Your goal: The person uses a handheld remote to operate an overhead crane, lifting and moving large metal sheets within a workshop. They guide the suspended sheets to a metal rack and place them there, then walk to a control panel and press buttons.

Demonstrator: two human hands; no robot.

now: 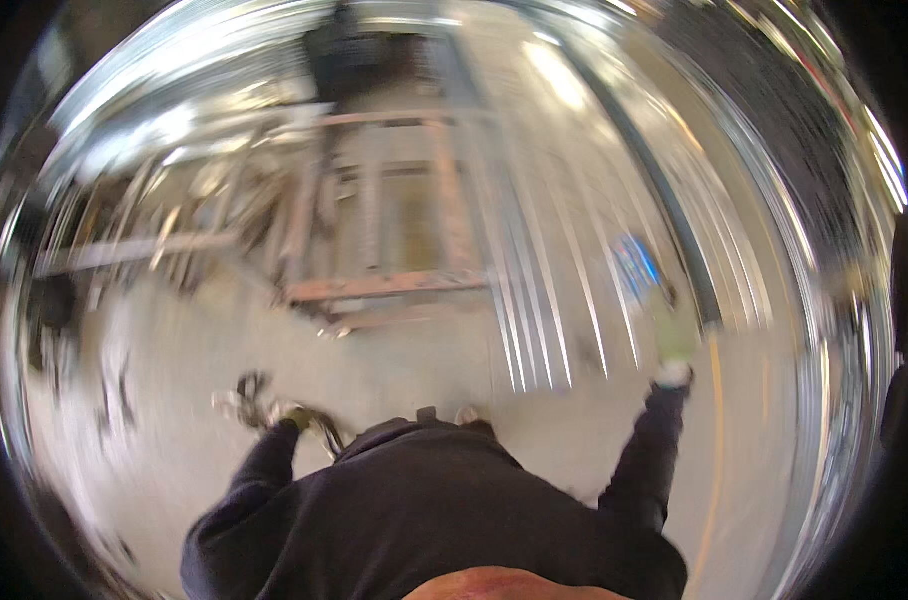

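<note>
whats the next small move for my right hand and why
Probably hold the right hand steady and check its grip: the forearm reaches away from the body, a blue object shows at the hand's far end, and blur hides how firmly it is held.

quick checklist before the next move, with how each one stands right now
1. Left hand around the grey object: ok, seems gripped, though blurred.
2. Right hand secure on the blue object: cannot tell, too smeared.
3. Hands apart from each other: ok, one out to each side.
4. Hands off the reddish frame: ok, it lies ahead of both.
5. Pale bars firmly fixed: cannot tell.
6. View sharp: not ok, heavy motion blur.
</note>
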